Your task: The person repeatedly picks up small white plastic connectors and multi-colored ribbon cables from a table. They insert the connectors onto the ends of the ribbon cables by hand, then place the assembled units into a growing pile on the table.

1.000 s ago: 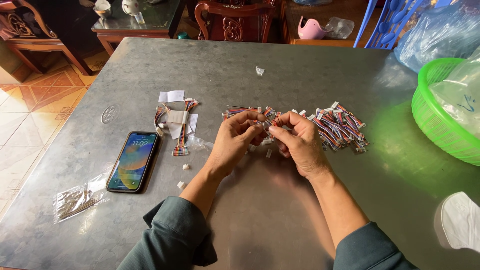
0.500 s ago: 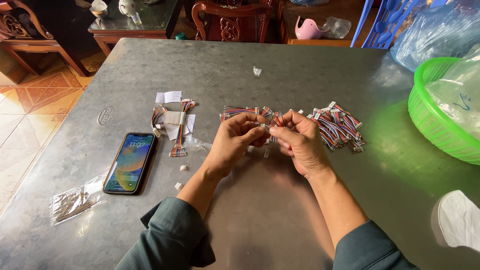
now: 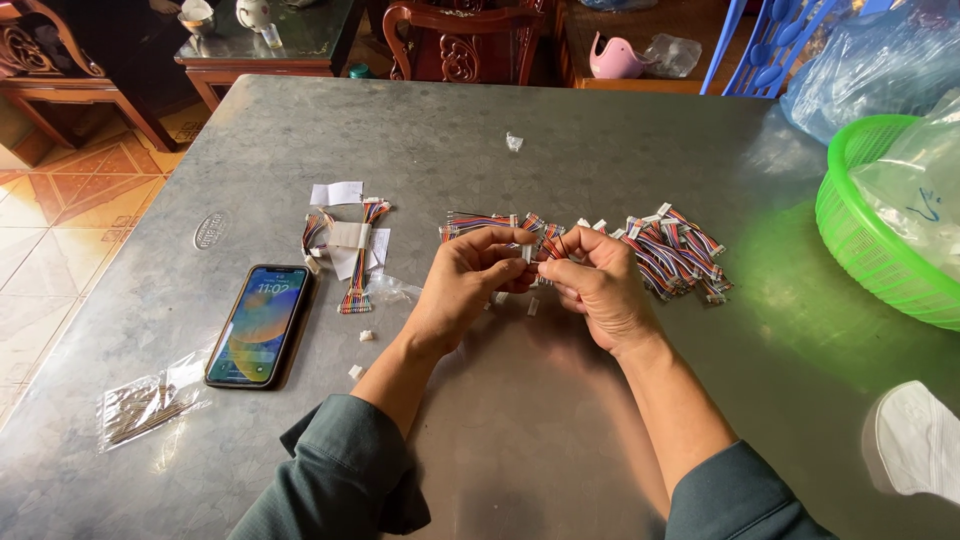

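My left hand (image 3: pixel 468 283) and my right hand (image 3: pixel 598 290) meet over the middle of the grey metal table (image 3: pixel 560 420). Together they pinch a short multicoloured ribbon cable with a white connector (image 3: pixel 535 247) between the fingertips. Just behind and to the right of my hands lies a pile of similar coloured cables with white connectors (image 3: pixel 672 255). More coloured cables (image 3: pixel 478 222) lie just beyond my left hand. The fingers hide most of the held cable.
A smartphone (image 3: pixel 257 323) with its screen lit lies at the left. Beside it are a taped cable bundle with paper slips (image 3: pixel 350 245) and a small clear bag (image 3: pixel 145 405). A green basket (image 3: pixel 875 240) holding a plastic bag stands at the right edge. Small white bits (image 3: pixel 514 141) dot the table.
My hands stay together over the same spot, with only small finger movements on the cable. Nothing else on the table has moved.
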